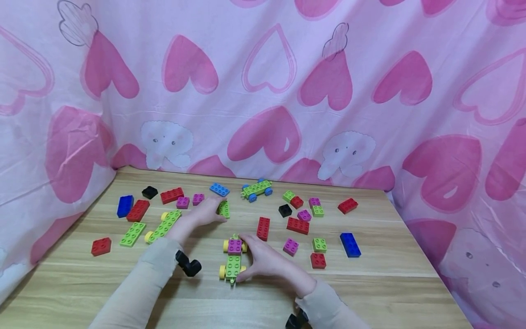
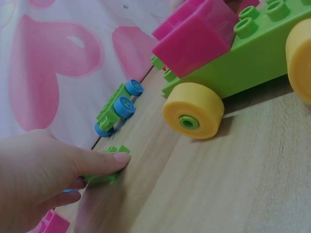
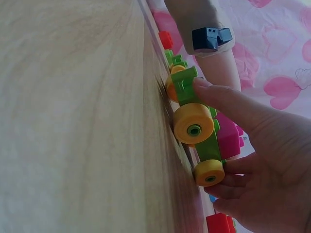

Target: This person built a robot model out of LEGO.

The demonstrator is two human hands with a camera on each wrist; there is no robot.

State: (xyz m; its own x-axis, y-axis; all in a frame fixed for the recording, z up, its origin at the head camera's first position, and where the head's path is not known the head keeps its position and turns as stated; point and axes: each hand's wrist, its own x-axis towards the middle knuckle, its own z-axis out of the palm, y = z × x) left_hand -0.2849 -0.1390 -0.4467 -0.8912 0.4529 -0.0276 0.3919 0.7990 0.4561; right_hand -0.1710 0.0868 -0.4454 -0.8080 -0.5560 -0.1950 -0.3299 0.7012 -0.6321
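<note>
Fingers + thumb of the R hand [image 1: 260, 257] gripped a yellow-wheeled lime-green plastic car base [image 1: 234, 263] end to end, front-middle of the wood-grain table [image 1: 246, 308], w/ a square magenta plastic brick [image 1: 234, 247] on top. L hand [image 1: 204, 211] pinched a lime-green studded plastic brick [image 1: 224, 209] farther back, nr a blue-wheeled lime-green car base [image 1: 257, 188]. Looked like a brick-fetching step tbh; next move prob called for a clean lift. No readable brands, labels or writing afaict.
</note>
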